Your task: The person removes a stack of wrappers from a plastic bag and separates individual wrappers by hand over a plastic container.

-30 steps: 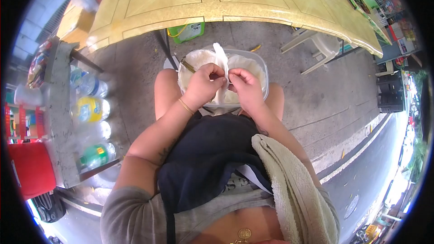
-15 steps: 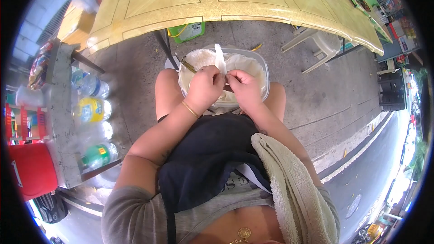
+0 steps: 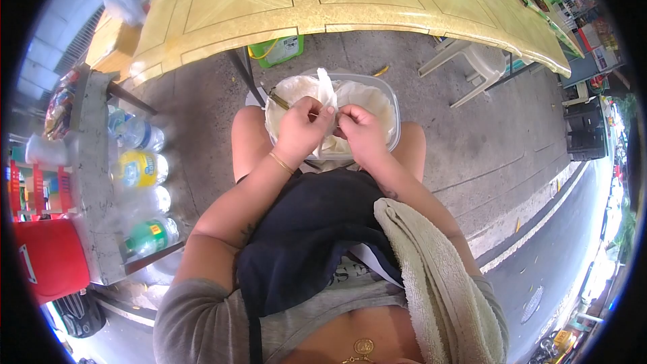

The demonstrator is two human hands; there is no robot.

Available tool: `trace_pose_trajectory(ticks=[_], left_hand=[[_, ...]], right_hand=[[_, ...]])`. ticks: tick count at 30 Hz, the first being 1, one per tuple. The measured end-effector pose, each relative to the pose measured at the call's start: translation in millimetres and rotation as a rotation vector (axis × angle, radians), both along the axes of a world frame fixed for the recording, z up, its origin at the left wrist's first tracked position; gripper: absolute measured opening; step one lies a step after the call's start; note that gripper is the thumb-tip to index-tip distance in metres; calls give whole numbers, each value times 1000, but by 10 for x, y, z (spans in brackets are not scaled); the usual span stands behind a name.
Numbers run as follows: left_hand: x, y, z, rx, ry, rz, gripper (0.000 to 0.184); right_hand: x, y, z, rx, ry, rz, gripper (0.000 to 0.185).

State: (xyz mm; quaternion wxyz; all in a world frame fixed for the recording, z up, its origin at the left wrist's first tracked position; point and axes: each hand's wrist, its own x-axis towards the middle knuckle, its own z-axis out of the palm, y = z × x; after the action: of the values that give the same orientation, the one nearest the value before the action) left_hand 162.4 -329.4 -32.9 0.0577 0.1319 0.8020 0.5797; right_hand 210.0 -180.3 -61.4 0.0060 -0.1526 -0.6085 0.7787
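A clear plastic tub [image 3: 397, 116] sits between my knees, with pale, thin, crumpled material [image 3: 371, 98] inside. Over it, my left hand [image 3: 304, 125] has its fingers pinched on a whitish strip [image 3: 326, 87] that stands up above them. A slim olive-brown object [image 3: 279, 100], perhaps a handle, sticks out beyond the left knuckles; whether that hand grips it I cannot tell. My right hand [image 3: 360, 128] is close beside the left, thumb and fingers pinched together near the strip's lower part. What lies between the right fingertips is too small to make out.
A yellow patterned table [image 3: 364, 0] stands ahead, with a green container [image 3: 280, 52] beneath and a white plastic chair [image 3: 478, 64] at right. Bottles [image 3: 143, 168] lie by a grey bench [image 3: 94, 182] on the left. A towel [image 3: 431, 269] hangs over my right shoulder.
The whitish strip has shifted slightly left and now hangs lower between my hands. My left fingers have turned and loosened a little; my right hand has barely moved.
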Motion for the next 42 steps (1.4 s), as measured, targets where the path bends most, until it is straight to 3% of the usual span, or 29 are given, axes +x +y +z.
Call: trace_pose_trajectory(ticks=[3,5,7,9,11,14,17,23,24,27,30,35,41,42], left_hand=[[-59,-9,-200,-46,169,58,19],[-82,-12,-329,23,15,109,18],[-78,-7,-374,42,-49,147,18],[-56,9,-375,12,-19,175,17],[-13,13,-270,-114,223,129,16],[28,52,-299,-186,349,79,14],[34,83,-398,-17,222,67,13],[21,48,-339,72,-63,91,15],[10,52,-314,81,-101,84,16],[19,100,-208,-179,250,152,22],[-120,88,-255,-227,416,62,27],[-89,135,-219,-321,361,120,25],[-135,112,-303,-340,346,120,23],[-138,110,-292,-329,351,133,22]], right_hand=[[8,-30,5,-41,7,24,8],[-22,18,-145,-138,-12,28,8],[-60,39,-421,77,207,54,7],[-49,67,-520,-53,206,35,7],[8,4,-70,-523,-18,-26,7],[-48,-76,130,10,45,-30,7],[-78,21,0,156,-7,-84,12],[-35,55,-76,-94,17,-115,14],[-35,36,-29,-2,2,-105,14],[-39,-47,54,228,-4,-71,14],[-29,-101,35,374,71,-28,15],[-1,-116,134,561,133,-27,16],[2,-108,-2,554,190,-61,14],[-4,-102,-45,431,139,-58,13]])
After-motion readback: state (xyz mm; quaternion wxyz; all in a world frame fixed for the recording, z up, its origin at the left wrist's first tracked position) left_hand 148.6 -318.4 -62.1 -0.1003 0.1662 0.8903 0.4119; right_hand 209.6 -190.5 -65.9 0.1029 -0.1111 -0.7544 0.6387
